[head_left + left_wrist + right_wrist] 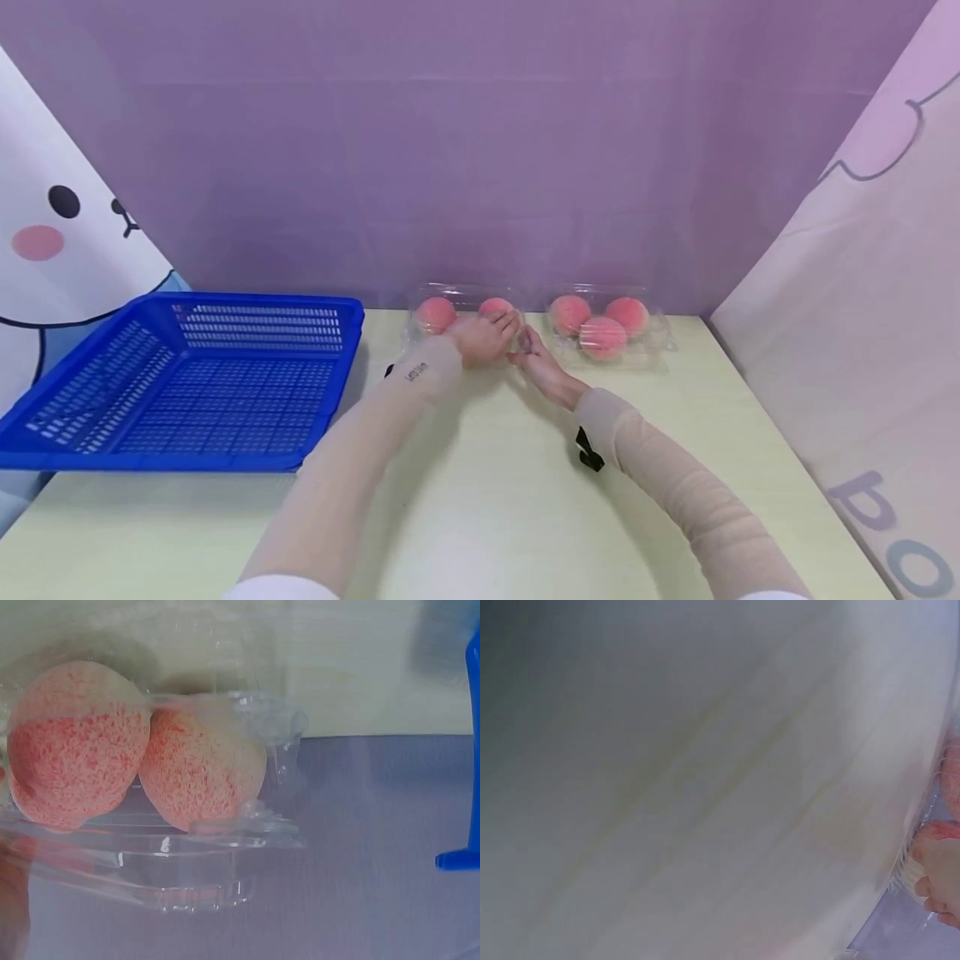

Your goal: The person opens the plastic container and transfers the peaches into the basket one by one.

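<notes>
The left clamshell box (465,291), clear plastic, sits at the back of the tabletop (510,517) near the purple curtain (450,150), with peaches (435,316) inside. The left hand (486,337) lies across its front with the fingers extended over the plastic, probably bearing down on the lid. The right hand (546,368) has its grip closed on the box's front right corner, seemingly pinching it so the box stays put under that pressure. Two peaches show plainly from the head; a third, mostly behind the left hand there, peeks out in the left wrist view. Whether the lid is latched cannot be made out through the glare.

Just to the right stands the right clamshell box (660,335), its three peaches nested in a triangle, likely because that fits the tray; its lid is also hard to read. The blue basket (258,298) stands at the left, perhaps to leave working room, its near left corner at the frame edge. A blurred pale surface (705,780) blocks most of the right wrist view, leaving only slivers of peach and fingers.
</notes>
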Demonstrator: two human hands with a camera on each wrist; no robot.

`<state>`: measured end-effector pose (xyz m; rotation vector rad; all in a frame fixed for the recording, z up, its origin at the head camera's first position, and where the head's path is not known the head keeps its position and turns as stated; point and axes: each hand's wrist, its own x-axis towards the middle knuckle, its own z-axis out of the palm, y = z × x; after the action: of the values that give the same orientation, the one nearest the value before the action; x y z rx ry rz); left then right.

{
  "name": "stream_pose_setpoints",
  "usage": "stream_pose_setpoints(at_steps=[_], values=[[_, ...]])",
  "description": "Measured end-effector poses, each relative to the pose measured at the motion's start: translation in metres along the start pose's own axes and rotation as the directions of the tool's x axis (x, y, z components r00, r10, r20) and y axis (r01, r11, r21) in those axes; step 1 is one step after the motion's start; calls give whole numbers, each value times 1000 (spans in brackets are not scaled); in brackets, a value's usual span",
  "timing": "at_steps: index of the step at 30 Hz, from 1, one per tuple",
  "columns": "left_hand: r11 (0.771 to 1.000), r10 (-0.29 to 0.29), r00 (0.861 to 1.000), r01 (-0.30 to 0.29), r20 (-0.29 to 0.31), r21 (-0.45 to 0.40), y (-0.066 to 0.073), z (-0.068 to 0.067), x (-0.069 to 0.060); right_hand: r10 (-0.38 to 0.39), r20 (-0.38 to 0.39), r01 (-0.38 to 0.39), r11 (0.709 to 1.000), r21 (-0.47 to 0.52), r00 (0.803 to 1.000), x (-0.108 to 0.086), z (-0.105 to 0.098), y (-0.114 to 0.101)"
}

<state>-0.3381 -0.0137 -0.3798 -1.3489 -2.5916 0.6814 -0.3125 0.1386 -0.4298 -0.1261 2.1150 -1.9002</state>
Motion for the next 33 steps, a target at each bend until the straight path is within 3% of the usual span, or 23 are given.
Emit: stream_pose_setpoints(at_steps=[8, 17, 24, 30, 33], values=[[1000, 2, 999, -3, 39, 17, -3, -4, 0, -16, -8, 17, 1000, 17, 1000, 2, 3, -2], [997, 51, 999, -51, 1, 55, -2, -7, -1, -1, -11, 1, 1000, 12, 1000, 0, 4, -3], [992, 48, 996, -55, 72, 110, -3, -11, 0, 3, -6, -3, 1000, -11, 1000, 0, 4, -4], [999, 31, 992, -36, 119, 38, -9, -19, 1, 7, -4, -7, 1000, -16, 1000, -2, 3, -4], [1000, -23, 990, 26, 139, -15, -17, -27, 1, 7, 1, -7, 1000, -24, 1000, -4, 3, -3]])
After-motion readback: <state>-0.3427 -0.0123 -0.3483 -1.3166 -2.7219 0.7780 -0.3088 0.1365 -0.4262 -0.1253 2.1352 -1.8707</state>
